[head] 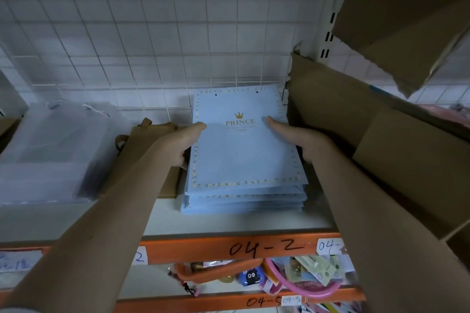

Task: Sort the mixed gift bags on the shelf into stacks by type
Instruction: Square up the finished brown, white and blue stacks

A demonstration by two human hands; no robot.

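Both hands are gripping one stack of flat pale-blue paper gift bags (pixel 244 150) printed "PRINCE", lying on the white shelf board (pixel 229 221): the left hand (pixel 181 143) is clasping its left edge, the right hand (pixel 300 140) its right edge, thumbs on top. About five layers are showing. One brown paper bag stack (pixel 152 140) is lying just left, one translucent bag pile (pixel 50 150) farther left.

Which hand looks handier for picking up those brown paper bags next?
Probably the left hand: it grips the blue PRINCE gift-bag stack on the side beside the brown paper bags. The right hand is across the stack, against a cardboard box.
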